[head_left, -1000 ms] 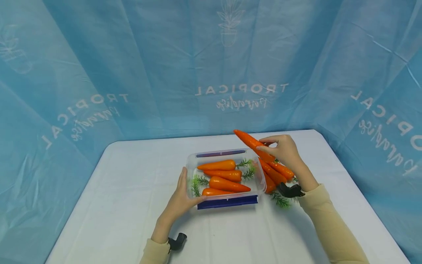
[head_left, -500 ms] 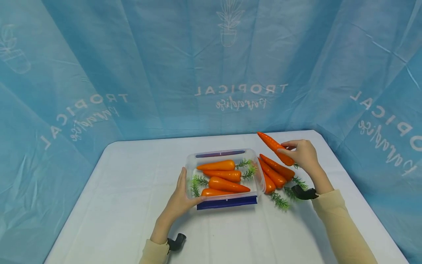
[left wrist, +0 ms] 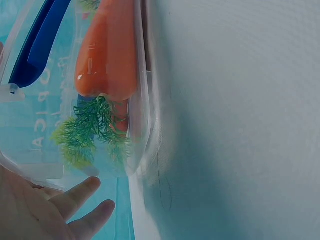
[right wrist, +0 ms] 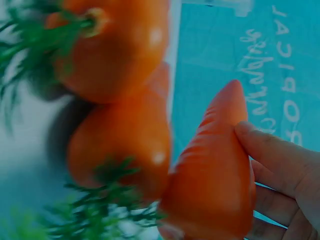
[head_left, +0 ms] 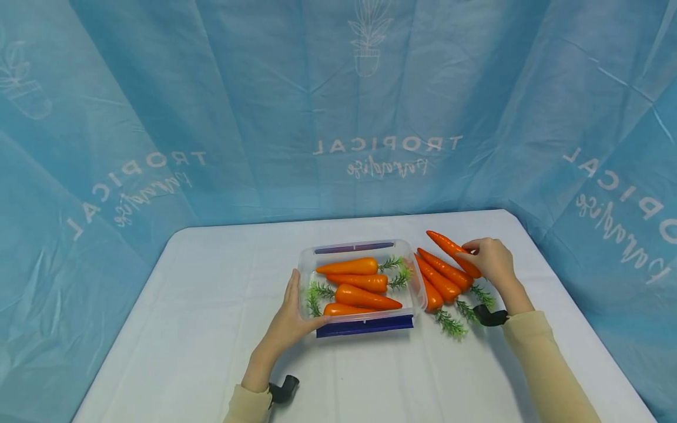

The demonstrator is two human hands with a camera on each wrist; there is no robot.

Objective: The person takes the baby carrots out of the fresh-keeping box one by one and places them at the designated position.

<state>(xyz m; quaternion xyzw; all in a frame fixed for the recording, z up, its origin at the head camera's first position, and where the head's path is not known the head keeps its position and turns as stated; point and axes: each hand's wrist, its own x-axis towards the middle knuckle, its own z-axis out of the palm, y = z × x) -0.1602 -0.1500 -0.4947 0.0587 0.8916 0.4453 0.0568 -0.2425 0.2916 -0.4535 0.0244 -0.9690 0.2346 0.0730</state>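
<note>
In the head view my right hand (head_left: pixel 492 261) pinches an orange carrot (head_left: pixel 449 249) between thumb and fingers, its thin tip pointing up and left. In the right wrist view the held carrot (right wrist: pixel 212 175) is beside other carrots (right wrist: pixel 125 140). Just below it on the table, carrots with green tops (head_left: pixel 444 270) lie fanned out. My left hand (head_left: pixel 288 320) rests against the left end of a clear plastic box (head_left: pixel 416 294), thumb along the front rim. Several carrots (head_left: pixel 365 295) lie inside. In the left wrist view the fingers (left wrist: pixel 75 197) look straight beside the box wall.
A white-covered table (head_left: pixel 211 329) carries everything. Blue flaps (head_left: pixel 365 325) hang at the box's front and stand at its back. Behind the table a blue printed curtain (head_left: pixel 264 117) encloses the back and sides. Green sprigs (head_left: pixel 449 323) stick out toward the front.
My right hand has carried its carrot to the right, away from the box, then lowered it beside the other loose carrots. The left hand and box have stayed in place.
</note>
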